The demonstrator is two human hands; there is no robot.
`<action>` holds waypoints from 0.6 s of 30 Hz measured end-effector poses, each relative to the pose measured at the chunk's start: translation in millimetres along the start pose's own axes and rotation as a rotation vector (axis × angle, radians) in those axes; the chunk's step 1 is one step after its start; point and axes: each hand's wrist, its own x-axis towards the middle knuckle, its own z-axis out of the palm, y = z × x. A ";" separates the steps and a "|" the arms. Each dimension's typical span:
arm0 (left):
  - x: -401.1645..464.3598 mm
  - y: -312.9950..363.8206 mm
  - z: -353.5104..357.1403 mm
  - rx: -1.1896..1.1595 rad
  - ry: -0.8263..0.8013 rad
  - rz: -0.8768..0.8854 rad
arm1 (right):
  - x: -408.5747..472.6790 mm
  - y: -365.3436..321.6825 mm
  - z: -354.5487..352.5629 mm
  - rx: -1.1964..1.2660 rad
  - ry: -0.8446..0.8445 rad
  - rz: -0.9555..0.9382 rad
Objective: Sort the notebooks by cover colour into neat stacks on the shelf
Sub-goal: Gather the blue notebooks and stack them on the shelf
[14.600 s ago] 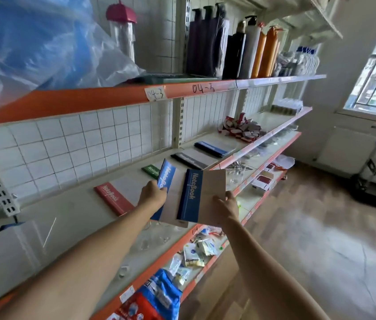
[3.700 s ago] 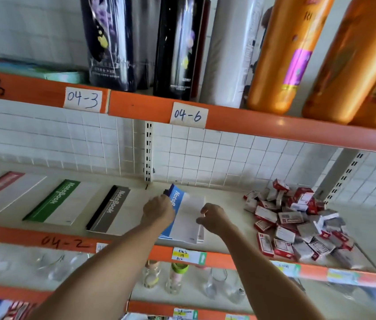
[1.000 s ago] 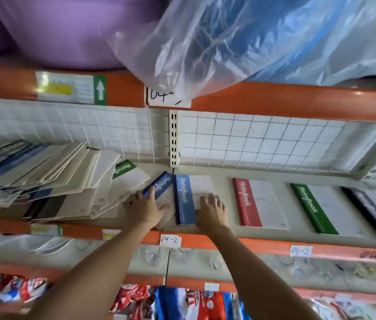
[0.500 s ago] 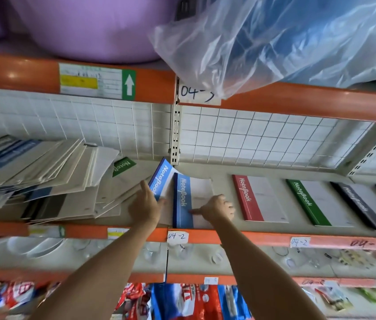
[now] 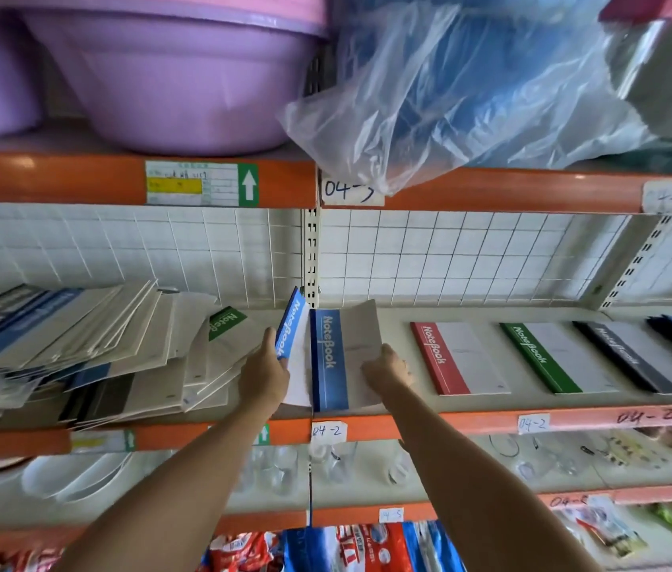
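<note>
Unsorted pile crowds left hand; red notebook right.

Notebooks: matt paper covers, smooth coloured spine bands. Shelf: glossy orange painted metal edge. Basin: smooth purple plastic. Bag: crinkled clear plastic film.

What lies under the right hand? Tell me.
The right hand presses on the pale cover of a blue-spined notebook lying on the shelf. Whether more notebooks lie beneath it cannot be seen.
</note>
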 end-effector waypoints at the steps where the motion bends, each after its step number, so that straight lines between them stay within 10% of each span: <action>1: 1.2 4.0 -4.6 -0.027 0.010 0.005 | -3.8 -2.7 -0.8 0.138 -0.005 -0.049; 18: -32.7 110.2 -5.6 -0.046 -0.093 -0.004 | -73.7 62.7 -106.0 0.160 0.251 -0.053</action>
